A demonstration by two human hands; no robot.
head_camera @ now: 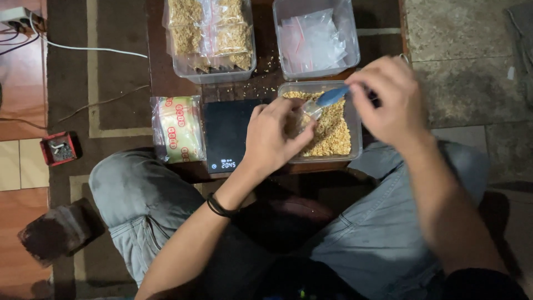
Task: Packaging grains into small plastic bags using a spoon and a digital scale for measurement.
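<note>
Sitting cross-legged at a low table, the person works over a clear tub of loose grain (333,133). The left hand (272,139) is pinched shut on a small clear bag (304,114) just above that tub. The right hand (388,100) is closed around a blue-handled scoop (331,97) over it. Left of the tub lies a black digital scale (226,136); behind it stand a tub of filled packets (211,39) and a tub of empty bags (313,36).

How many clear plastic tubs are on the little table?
3. One tub of filled bags at the back left, one tub of empty bags at the back right, one tub of grain under the hands.
</note>
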